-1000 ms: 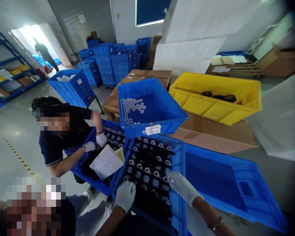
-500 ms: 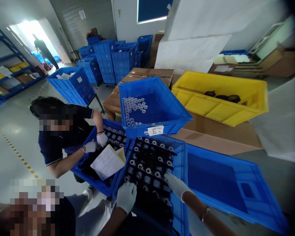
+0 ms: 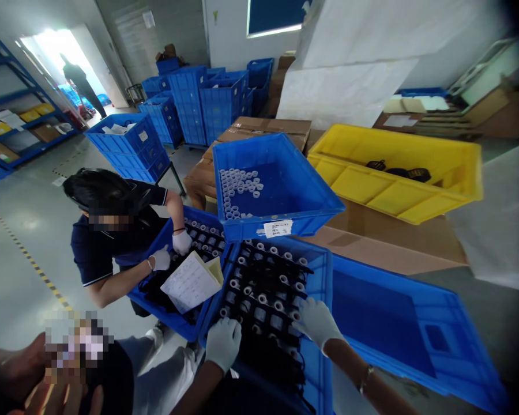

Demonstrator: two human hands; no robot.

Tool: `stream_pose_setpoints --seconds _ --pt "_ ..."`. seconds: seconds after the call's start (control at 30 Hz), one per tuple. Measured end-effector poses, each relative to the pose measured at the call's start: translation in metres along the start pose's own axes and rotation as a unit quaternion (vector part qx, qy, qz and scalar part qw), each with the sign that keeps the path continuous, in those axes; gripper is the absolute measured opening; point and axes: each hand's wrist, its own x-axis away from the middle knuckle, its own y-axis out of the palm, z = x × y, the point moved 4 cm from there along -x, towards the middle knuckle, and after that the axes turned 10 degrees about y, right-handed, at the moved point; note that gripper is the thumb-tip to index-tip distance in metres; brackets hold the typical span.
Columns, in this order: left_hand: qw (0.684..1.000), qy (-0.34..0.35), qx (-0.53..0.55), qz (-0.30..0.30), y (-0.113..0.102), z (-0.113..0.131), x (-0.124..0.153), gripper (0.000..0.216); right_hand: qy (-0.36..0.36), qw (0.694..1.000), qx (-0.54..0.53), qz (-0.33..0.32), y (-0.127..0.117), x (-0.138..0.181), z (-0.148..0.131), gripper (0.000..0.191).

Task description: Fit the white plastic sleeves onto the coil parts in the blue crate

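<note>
Both of my hands wear white gloves over a blue crate (image 3: pixel 328 288) packed with rows of black strapped items (image 3: pixel 263 351), many topped by a white ring. My right hand (image 3: pixel 319 324) is on the right side of the rows, thumb and fingers pinched at a white ring (image 3: pixel 296 316). At the crate's left side, my left hand (image 3: pixel 223 346) is curled closed, low beside the front rows. Whatever its fingers hold, if anything, is hidden. Behind the rows, a blue bin (image 3: pixel 294 190) holds loose white rings (image 3: pixel 237 181) and carries a paper label.
A co-worker (image 3: pixel 108 225) in white gloves works at a neighbouring blue crate, where a written sheet (image 3: pixel 190 282) lies. Another person's bare hands (image 3: pixel 64 386) show at bottom left. A yellow bin (image 3: pixel 393 173) sits on cardboard boxes; another blue crate (image 3: pixel 393 311) stands to the right.
My right hand has shifted slightly right and bent its fingers, and a white ring now shows at its fingertips. My left hand has hardly moved. The view has turned a little.
</note>
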Motion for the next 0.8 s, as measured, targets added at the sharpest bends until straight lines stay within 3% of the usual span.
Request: stream_pose_setpoints --seconds 0.13,0.27,0.43,0.6,0.8 --pt "1.000 -0.018 0.019 -0.007 0.000 -0.001 0.001 0.034 -0.029 0.999 0.018 0.017 -0.008 0.014 -0.003 0.045" --pt "0.999 -0.030 0.027 -0.012 0.001 -0.002 0.001 0.034 -0.044 0.999 0.025 -0.007 -0.015 0.023 -0.009 0.041" --pt "0.999 -0.017 0.027 -0.020 0.002 -0.001 0.001 0.037 -0.010 0.999 0.013 0.032 -0.028 0.024 -0.015 0.040" --pt "0.999 -0.010 0.036 -0.020 0.000 0.000 0.000 0.036 -0.023 1.000 0.000 -0.019 -0.026 0.024 -0.018 0.038" --pt "0.999 -0.028 0.034 -0.023 -0.001 -0.001 0.000 0.037 -0.018 0.999 0.020 0.032 -0.020 0.010 -0.019 0.031"
